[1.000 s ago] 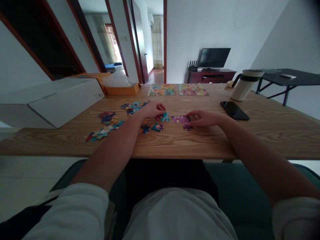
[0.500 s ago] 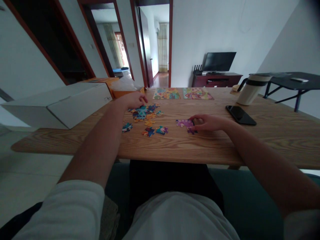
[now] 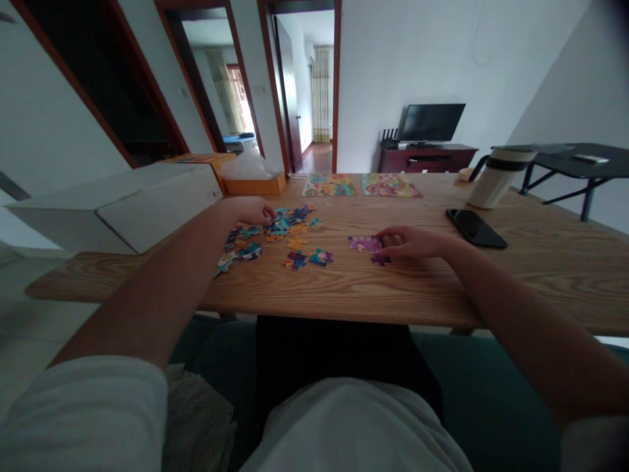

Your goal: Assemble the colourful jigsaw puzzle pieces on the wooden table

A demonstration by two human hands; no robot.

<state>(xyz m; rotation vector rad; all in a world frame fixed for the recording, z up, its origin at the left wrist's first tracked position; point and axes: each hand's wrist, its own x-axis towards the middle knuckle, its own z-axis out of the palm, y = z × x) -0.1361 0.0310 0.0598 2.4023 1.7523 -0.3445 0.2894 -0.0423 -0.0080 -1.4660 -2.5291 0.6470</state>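
On the worktop (image 3: 314,295): joined purple pieces (image 3: 363,243), right hand (image 3: 410,242) at their right edge, thumb and fingers spread. Left of the purple pieces: loose puzzle pile (image 3: 289,224), left hand (image 3: 251,210) over its edge, can't tell if fingers pinch anything. Right of the purple pieces: black phone (image 3: 476,228).

I'm seeing my bare left hand (image 3: 253,210) at a messy blue-and-orange jigsaw pile (image 3: 282,225), bare right hand (image 3: 407,242) touching flat purple jigsaw pieces (image 3: 362,243).
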